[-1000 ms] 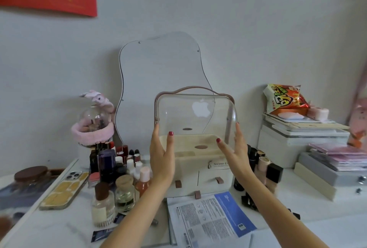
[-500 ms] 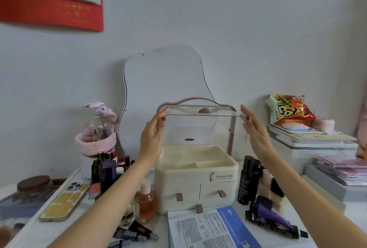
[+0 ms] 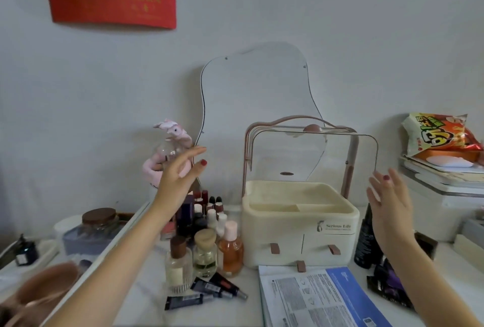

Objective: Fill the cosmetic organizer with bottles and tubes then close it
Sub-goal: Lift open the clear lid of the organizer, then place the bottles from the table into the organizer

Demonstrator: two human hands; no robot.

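Note:
The cream cosmetic organizer (image 3: 301,243) stands in the middle of the table, its clear lid (image 3: 314,153) swung up and its top tray bare. My left hand (image 3: 180,172) hovers open to the left of it, above a cluster of bottles (image 3: 204,250) and several dark tubes (image 3: 209,291) lying flat. My right hand (image 3: 390,201) hangs open just right of the lid's edge, apart from it. A black bottle (image 3: 365,240) and a purple tube (image 3: 387,281) sit under that hand.
A wavy mirror (image 3: 254,106) leans on the wall behind the organizer. A pink plush ornament (image 3: 167,153) stands at the left. A leaflet (image 3: 319,298) lies in front. White boxes with a snack bag (image 3: 440,135) fill the right; a jar (image 3: 98,219) sits far left.
Both hands have let go of the clear lid and moved outward, away from it. The lid stays raised. The camera has tilted and shifted left.

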